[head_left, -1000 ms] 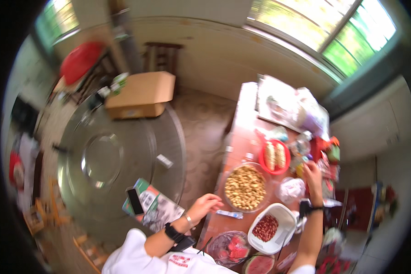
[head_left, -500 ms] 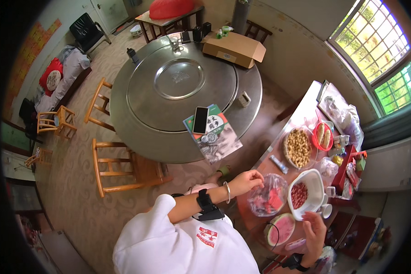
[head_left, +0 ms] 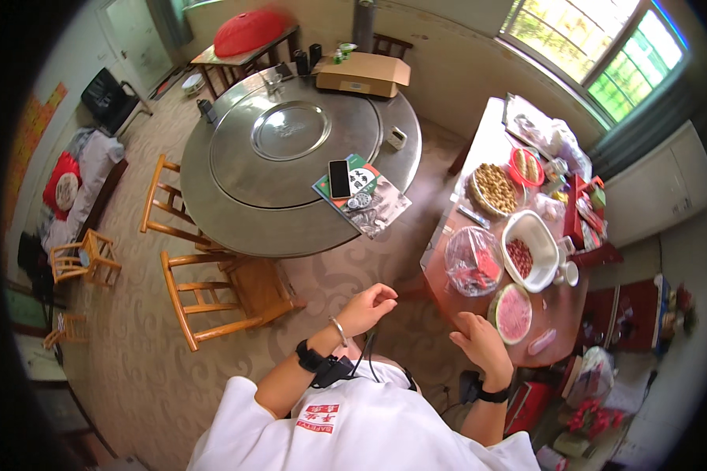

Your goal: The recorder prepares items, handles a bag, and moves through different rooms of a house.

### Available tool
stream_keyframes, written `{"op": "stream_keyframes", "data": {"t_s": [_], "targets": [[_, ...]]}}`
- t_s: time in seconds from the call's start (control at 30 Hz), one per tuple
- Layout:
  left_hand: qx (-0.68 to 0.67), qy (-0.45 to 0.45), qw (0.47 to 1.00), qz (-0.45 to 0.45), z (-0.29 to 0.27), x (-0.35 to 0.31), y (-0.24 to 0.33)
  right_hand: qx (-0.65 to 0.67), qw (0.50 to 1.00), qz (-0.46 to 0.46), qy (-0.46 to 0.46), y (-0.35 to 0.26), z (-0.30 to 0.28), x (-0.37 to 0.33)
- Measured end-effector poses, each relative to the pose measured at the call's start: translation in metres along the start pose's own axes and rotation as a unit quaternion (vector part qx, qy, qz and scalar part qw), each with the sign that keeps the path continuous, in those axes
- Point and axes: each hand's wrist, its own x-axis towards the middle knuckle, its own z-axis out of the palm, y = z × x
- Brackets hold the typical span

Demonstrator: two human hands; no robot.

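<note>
My left hand (head_left: 367,309) hangs over the floor in front of me, left of the wooden side table (head_left: 448,301). Its fingers are loosely bent and nothing shows in them. My right hand (head_left: 481,342) is just beside a cut watermelon half (head_left: 514,315), with its fingers apart and no object held. Behind the melon stands a glass bowl (head_left: 457,271) under clear plastic film, with red pieces of fruit inside. To its right is a white plastic basin (head_left: 550,271) holding small reddish beans or nuts (head_left: 519,256).
Farther back are a bowl of peanuts (head_left: 495,188), a red basket (head_left: 524,166) and a red box (head_left: 577,208). A round metal table (head_left: 212,180) carries a phone (head_left: 339,179), magazines (head_left: 385,206) and a cardboard box (head_left: 365,74). Wooden chairs (head_left: 259,294) stand at left.
Both hands have drawn back from the side table toward my body. My left hand moved left, away from the film-covered bowl; my right hand left the basin's edge. The view has turned rightward.
</note>
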Motion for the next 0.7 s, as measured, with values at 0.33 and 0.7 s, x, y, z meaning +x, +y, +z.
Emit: {"op": "stream_keyframes", "data": {"t_s": [0.33,0.7], "targets": [[0.022,0.041,0.999,-0.021,-0.022,-0.154,-0.062,-0.031,0.992,-0.066,-0.100,-0.040,0.101,-0.096],[0.187,0.035,0.977,-0.095,0.060,-0.250,-0.085,0.027,0.987,-0.118,-0.109,0.010,0.103,-0.174]]}}
